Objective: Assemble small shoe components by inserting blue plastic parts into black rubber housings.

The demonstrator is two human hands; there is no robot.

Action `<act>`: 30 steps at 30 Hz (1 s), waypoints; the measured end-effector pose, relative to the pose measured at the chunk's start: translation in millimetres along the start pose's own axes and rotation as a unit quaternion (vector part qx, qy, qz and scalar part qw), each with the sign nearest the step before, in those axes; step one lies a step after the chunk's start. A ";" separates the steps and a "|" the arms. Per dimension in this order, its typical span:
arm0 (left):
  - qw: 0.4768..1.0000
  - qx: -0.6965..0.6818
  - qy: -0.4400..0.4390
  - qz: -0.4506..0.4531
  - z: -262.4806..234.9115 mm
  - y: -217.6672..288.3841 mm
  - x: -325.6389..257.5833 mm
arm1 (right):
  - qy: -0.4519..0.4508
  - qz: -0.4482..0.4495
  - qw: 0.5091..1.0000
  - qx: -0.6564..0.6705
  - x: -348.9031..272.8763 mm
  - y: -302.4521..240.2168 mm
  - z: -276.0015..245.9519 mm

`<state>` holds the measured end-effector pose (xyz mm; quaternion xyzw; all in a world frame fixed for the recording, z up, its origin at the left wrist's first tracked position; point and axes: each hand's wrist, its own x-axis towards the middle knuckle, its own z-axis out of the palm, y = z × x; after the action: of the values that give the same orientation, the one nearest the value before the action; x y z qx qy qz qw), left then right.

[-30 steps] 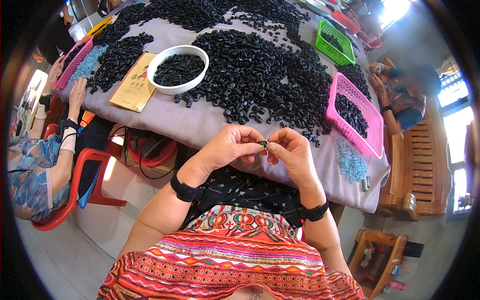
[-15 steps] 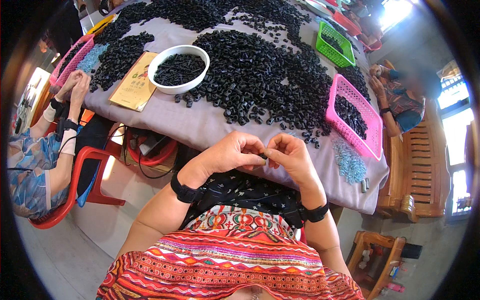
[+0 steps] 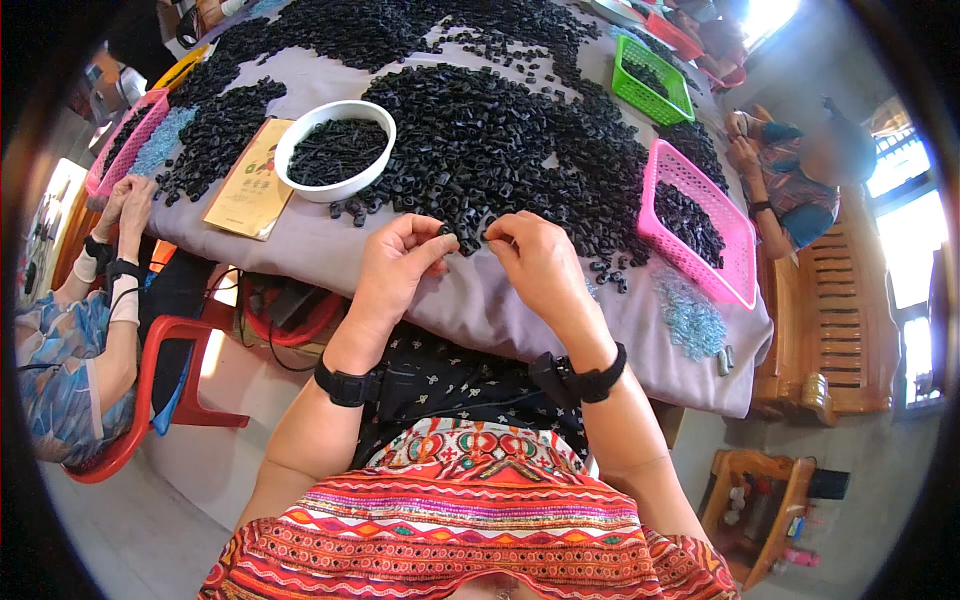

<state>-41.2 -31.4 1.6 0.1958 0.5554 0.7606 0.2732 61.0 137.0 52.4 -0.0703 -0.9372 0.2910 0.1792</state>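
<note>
Just in front of me, a large heap of small black plastic pieces (image 3: 480,130) covers the cloth. My left hand (image 3: 400,265) is at the heap's near edge, thumb and fingertips pinched on one small black plastic piece (image 3: 447,233). A short gap to its right, my right hand (image 3: 540,262) reaches to the front of the heap with its fingers closed in a pinch. Whether a piece is between those fingertips is hidden by the dark pieces behind them.
A white bowl (image 3: 290,142) of thin black parts stands left, beside a yellow booklet (image 3: 250,190). To the right are a pink basket (image 3: 735,265), a green basket (image 3: 640,100) and clear bluish bits (image 3: 690,318). Co-workers sit at both sides; a red chair (image 3: 180,390) is left.
My hands were together near the table's front edge. They have separated and moved forward to the heap, the left keeping a black piece. The view has shifted slightly.
</note>
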 end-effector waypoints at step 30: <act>0.991 0.089 -0.099 -0.001 23.8 -4.9 -13.3 | -0.040 0.098 0.958 0.268 -25.2 -2.7 -11.2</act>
<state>-15.6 -21.1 4.3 0.2934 0.5915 0.6845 0.3089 88.5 134.7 55.1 -0.0999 -0.8198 0.5499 0.1247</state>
